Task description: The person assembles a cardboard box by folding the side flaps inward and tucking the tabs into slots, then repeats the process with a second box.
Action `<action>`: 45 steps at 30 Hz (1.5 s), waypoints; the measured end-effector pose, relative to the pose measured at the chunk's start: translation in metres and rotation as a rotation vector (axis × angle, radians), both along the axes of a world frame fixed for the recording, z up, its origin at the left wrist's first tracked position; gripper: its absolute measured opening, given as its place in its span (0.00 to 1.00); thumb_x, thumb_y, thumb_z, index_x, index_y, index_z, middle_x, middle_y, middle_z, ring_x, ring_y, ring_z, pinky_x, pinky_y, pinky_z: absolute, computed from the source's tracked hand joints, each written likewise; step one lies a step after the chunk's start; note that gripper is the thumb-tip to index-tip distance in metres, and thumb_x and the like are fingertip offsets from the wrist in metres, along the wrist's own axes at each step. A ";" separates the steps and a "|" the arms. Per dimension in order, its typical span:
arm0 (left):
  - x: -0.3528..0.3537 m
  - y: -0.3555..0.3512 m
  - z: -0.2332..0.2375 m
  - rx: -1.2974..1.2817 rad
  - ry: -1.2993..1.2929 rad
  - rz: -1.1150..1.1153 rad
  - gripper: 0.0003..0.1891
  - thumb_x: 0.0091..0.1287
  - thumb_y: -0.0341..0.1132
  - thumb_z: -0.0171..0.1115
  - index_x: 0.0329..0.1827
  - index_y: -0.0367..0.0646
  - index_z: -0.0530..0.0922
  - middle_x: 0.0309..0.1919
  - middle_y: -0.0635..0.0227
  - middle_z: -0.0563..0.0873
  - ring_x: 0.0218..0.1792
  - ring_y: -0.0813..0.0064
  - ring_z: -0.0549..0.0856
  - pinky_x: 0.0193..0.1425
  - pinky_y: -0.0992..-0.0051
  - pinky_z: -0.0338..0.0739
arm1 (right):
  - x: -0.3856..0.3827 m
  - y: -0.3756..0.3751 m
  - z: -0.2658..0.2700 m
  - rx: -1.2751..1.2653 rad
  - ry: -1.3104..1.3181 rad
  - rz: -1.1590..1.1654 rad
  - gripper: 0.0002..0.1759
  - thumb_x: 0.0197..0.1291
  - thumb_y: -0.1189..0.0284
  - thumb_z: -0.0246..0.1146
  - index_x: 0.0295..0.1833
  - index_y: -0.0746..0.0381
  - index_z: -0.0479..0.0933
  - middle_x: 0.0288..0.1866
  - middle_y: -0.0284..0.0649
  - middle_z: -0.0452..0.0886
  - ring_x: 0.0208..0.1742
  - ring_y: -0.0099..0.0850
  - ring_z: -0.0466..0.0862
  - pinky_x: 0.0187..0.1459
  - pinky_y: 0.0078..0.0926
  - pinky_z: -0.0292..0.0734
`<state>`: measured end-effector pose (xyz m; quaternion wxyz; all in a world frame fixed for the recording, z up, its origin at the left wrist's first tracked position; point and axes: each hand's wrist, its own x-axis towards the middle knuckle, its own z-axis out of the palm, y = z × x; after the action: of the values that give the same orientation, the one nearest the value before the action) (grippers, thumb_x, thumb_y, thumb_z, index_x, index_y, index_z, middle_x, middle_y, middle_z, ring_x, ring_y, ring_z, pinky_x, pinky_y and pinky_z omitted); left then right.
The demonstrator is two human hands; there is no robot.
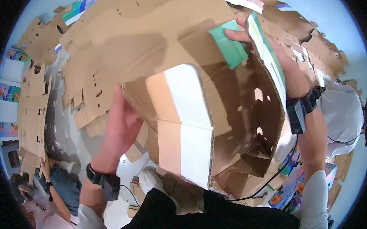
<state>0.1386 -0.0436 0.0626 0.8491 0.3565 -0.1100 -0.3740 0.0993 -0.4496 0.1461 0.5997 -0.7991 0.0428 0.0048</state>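
Observation:
A partly folded cardboard box (248, 112) is held up in front of me, its brown inner side toward me. One flap (195, 151) is printed peach and white. My left hand (124, 122) is closed on the box's left edge, thumb up along it and the other fingers partly hidden. At the upper right, my right hand (239, 35) grips the box by its green flap (230, 47), the thumb lying over it. Small cut-outs show in the right wall, next to folded tabs at the lower corner.
Behind the box lies a large flat cardboard sheet (113, 43) with slots. More cut cardboard (34, 109) is stacked at the left, near a seated person (47, 206). Another person in white (341, 116) is at the right. A black cable (270, 183) runs below the box.

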 end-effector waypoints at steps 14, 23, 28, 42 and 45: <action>0.127 -0.043 0.048 0.724 -0.450 0.174 0.25 0.84 0.49 0.63 0.72 0.40 0.77 0.58 0.67 0.89 0.55 0.76 0.89 0.62 0.71 0.85 | 0.070 0.018 -0.036 0.330 0.157 -0.290 0.27 0.84 0.68 0.60 0.83 0.57 0.70 0.62 0.41 0.88 0.57 0.27 0.88 0.56 0.26 0.87; 0.094 -0.020 -0.020 0.960 -0.512 -0.016 0.32 0.75 0.42 0.77 0.75 0.43 0.72 0.58 0.69 0.88 0.55 0.76 0.87 0.61 0.73 0.83 | 0.028 0.048 -0.062 0.413 0.224 -0.212 0.28 0.79 0.80 0.59 0.80 0.55 0.68 0.63 0.43 0.86 0.54 0.29 0.89 0.51 0.27 0.88; 0.089 -0.012 0.000 0.889 -0.410 -0.133 0.32 0.78 0.48 0.75 0.78 0.43 0.74 0.67 0.67 0.86 0.64 0.73 0.85 0.69 0.68 0.81 | 0.027 0.058 -0.064 0.441 0.110 -0.204 0.26 0.75 0.85 0.59 0.74 0.55 0.72 0.66 0.38 0.84 0.59 0.26 0.87 0.55 0.24 0.86; 0.083 -0.016 -0.013 0.453 -0.036 0.322 0.27 0.90 0.57 0.50 0.80 0.51 0.73 0.65 0.71 0.84 0.62 0.73 0.81 0.72 0.67 0.75 | 0.025 0.051 -0.083 0.516 0.193 -0.334 0.14 0.76 0.83 0.60 0.57 0.51 0.74 0.49 0.29 0.86 0.44 0.18 0.87 0.45 0.18 0.84; 0.075 -0.029 -0.020 0.627 -0.174 0.416 0.26 0.90 0.55 0.52 0.80 0.51 0.72 0.66 0.70 0.83 0.64 0.72 0.82 0.70 0.67 0.78 | 0.023 0.051 -0.081 0.439 0.250 -0.320 0.14 0.75 0.82 0.63 0.57 0.51 0.75 0.50 0.29 0.86 0.43 0.19 0.86 0.46 0.18 0.83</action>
<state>0.2133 -0.0722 0.0422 0.7442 0.6438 0.0130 -0.1776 0.1221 -0.3985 0.0650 0.7414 -0.6266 0.2397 0.0174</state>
